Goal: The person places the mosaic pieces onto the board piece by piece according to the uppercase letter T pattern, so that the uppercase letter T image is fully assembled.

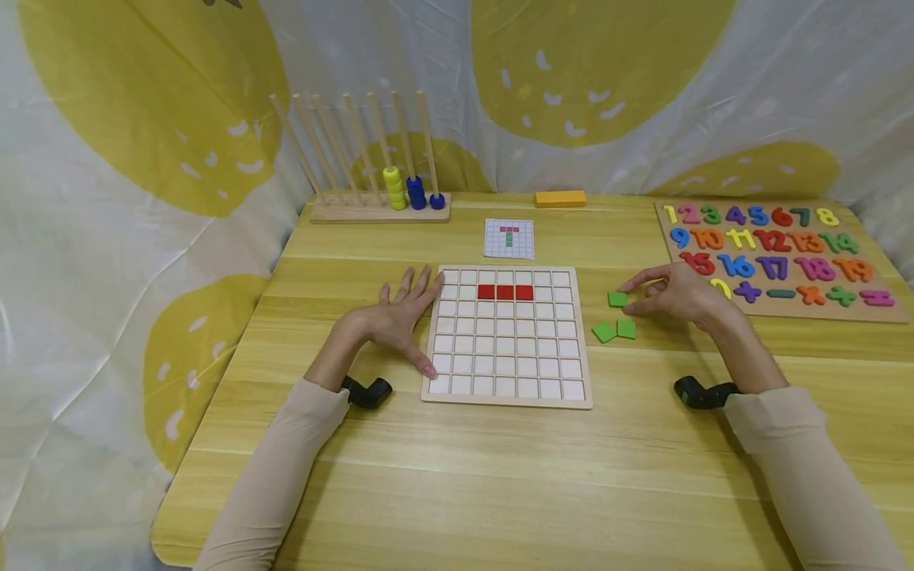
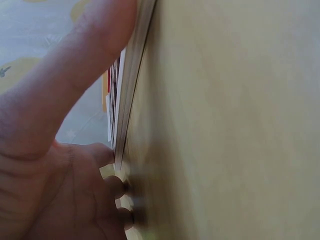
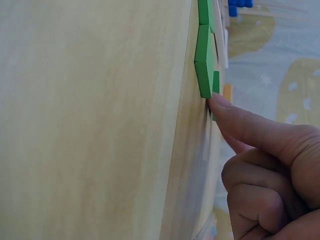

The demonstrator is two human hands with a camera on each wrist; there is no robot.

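Note:
A square wooden grid board (image 1: 517,346) lies mid-table, with three red tiles (image 1: 505,293) side by side in its second row from the top. My left hand (image 1: 394,321) spreads its fingers along the board's left edge. Its thumb touches the lower left corner, and the index fingertip touches near the upper one. To the right of the board, my right hand (image 1: 674,295) pinches a green square tile (image 1: 617,299) between thumb and index finger, its other fingers curled in. Two more green tiles (image 1: 604,331) lie just below it on the table, also seen edge-on in the right wrist view.
Behind the board lies a small pattern card (image 1: 509,239) showing a red and green T. A wooden peg abacus (image 1: 382,212) with yellow and blue beads stands back left. An orange block (image 1: 560,199) lies at the back, and a colourful number board (image 1: 785,311) at the right.

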